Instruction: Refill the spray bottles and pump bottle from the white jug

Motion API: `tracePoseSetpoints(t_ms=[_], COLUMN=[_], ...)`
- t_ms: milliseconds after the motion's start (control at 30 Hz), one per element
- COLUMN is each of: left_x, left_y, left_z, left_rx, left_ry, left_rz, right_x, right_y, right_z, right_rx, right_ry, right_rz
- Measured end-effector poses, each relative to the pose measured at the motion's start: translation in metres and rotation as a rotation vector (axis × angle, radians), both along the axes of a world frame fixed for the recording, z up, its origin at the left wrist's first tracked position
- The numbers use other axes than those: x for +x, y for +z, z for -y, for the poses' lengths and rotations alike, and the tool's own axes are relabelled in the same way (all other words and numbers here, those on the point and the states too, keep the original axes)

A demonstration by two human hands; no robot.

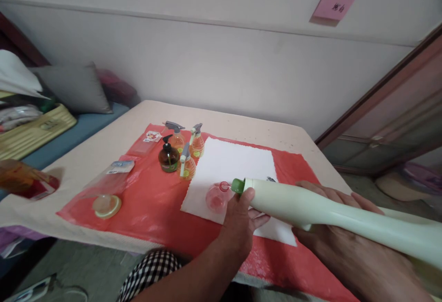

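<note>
A large pale green plastic jug (290,200) is tipped nearly level, its green spout (237,185) pointing left. My right hand (355,246) is closed around its body and handle from below. With thumb at the rim, my left hand (243,217) grips the jug's mouth end, fingers underneath. Just left of the spout stands a clear pink bottle (216,198) with an open round neck, on a white sheet (238,157). The spout is at the neck; whether liquid flows I cannot make out. My left fingers are close beside the pink bottle, partly hiding it.
Several orange spray bottles (197,143) and a brown pump bottle (169,157) stand left of the sheet on a red plastic cover (148,200). A round lidded item (107,206) and clear packaging lie further left. A blurred orange bottle (26,180) is at the table's left edge.
</note>
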State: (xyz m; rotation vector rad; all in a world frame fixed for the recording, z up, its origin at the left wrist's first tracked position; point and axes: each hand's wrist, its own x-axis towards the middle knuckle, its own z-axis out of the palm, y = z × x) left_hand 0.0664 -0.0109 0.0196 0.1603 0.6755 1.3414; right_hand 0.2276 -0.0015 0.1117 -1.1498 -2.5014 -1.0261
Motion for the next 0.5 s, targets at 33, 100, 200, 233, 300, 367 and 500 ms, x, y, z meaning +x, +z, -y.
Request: tracePoseSetpoints(t_ms=[33, 100, 200, 233, 300, 367, 500], left_x=[0.0001, 0.0004, 0.0005, 0.0005, 0.0004, 0.0004, 0.0007], left_y=[0.0001, 0.0003, 0.0001, 0.0001, 0.0001, 0.0004, 0.0005], left_z=[0.0001, 0.0002, -0.0002, -0.0005, -0.001, -0.001, 0.0003], left_rx=[0.001, 0.001, 0.002, 0.002, 0.002, 0.001, 0.008], left_ry=[-0.001, 0.003, 0.01, 0.011, 0.007, 0.006, 0.012], left_rz=[0.0, 0.005, 0.008, 0.008, 0.008, 0.009, 0.017], right_x=[0.002, 0.0057, 0.0076, 0.0073, 0.0058, 0.0039, 0.0027], right_y=[-0.0007, -0.0016, -0.002, -0.002, -0.0018, -0.0014, 0.0004], right_z=[0.0001, 0.0002, 0.0005, 0.0005, 0.0002, -0.0002, 0.0005], right_rx=[0.012, 0.03, 0.025, 0.025, 0.032, 0.035, 0.024], right_ry=[-0.004, -0.015, -0.039, -0.038, -0.018, -0.008, -0.033], right_rz=[0.085, 0.197, 0.235, 0.234, 0.214, 0.206, 0.218])
